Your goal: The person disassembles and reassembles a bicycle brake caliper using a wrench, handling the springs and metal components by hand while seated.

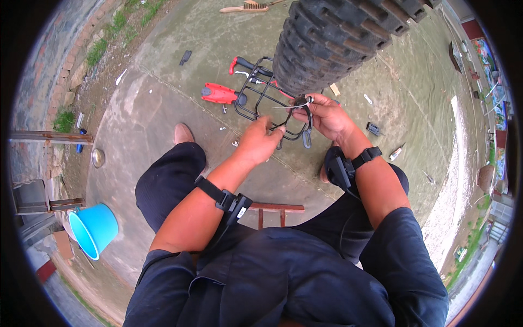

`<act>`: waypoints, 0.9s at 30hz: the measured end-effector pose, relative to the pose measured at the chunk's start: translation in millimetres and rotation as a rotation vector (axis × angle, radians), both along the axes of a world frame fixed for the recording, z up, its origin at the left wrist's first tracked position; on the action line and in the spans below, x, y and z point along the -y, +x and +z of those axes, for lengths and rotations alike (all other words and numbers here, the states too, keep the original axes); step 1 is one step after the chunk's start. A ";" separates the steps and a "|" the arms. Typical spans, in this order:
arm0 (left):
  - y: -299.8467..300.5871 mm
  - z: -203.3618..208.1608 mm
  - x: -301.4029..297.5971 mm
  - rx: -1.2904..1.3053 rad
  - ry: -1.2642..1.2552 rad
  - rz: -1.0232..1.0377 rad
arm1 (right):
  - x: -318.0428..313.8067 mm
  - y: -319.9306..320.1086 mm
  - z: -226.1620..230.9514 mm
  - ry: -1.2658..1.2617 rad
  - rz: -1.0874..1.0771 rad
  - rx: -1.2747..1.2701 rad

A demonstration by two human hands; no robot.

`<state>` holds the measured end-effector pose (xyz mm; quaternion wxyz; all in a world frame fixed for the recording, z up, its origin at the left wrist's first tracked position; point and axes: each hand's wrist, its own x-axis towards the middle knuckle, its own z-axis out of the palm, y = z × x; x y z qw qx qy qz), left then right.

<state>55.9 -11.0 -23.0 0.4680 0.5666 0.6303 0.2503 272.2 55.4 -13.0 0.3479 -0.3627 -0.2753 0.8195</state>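
Observation:
A black wire-frame rack, like a bicycle carrier, stands in front of me beneath a thick knobbly tyre. My left hand is closed, its thumb and fingers at the near rod of the rack. Across from it, my right hand pinches the rack's right corner, beside a small round silver part. A thin pale strip or wire runs leftward from those fingertips; its kind is unclear. The tyre hides part of the rack's far side. Both wrists wear black strapped devices.
A red-and-grey plastic piece and a red-black handle-like part lie left of the rack. Farther off is a wooden brush. A blue bucket stands at left. Small black parts lie right; a reddish frame sits between my legs.

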 end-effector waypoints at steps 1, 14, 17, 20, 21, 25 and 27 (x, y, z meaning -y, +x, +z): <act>1.9 4.2 -0.7 0.160 -0.168 0.004 | -0.5 2.5 -2.3 -0.007 -0.001 -0.019; 12.4 -10.5 -3.1 0.486 -0.489 0.155 | 6.6 -5.6 18.6 0.285 0.157 0.495; 17.4 -17.2 -1.5 0.387 -0.425 0.156 | 11.0 -7.9 30.3 0.380 0.116 0.589; 20.1 -19.9 0.6 0.328 -0.402 0.130 | 15.3 -8.4 48.6 0.423 0.148 0.730; 21.2 -19.6 0.7 0.315 -0.397 0.114 | 15.8 -7.6 46.8 0.423 0.171 0.716; 24.6 -14.9 -0.2 0.285 -0.402 0.035 | 11.6 0.0 36.1 0.425 0.270 0.717; 25.3 -11.8 0.7 0.260 -0.407 -0.015 | 8.3 1.2 33.3 0.418 0.306 0.742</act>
